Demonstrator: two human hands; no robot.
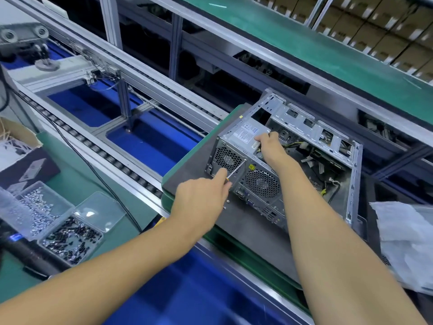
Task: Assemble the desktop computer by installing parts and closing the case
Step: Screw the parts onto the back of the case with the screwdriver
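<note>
An open silver computer case (351, 184) lies on its side on a grey pallet (187, 170), rear panel toward me. Its power supply (243, 133) sits in the near upper corner. My left hand (201, 198) grips a screwdriver (236, 170) whose shaft points at the rear panel beside the power supply's fan grille (226, 158). My right hand (269, 145) rests on the power supply's inner edge, fingers curled over it. Cables (295, 145) and the motherboard show inside the case.
Clear plastic trays of silver screws (37, 209) and black screws (70, 238) sit on the green bench at left. A roller conveyor rail (105, 156) runs diagonally. White plastic wrap (403, 242) lies at right. A green shelf (328, 50) spans above, with cardboard boxes behind.
</note>
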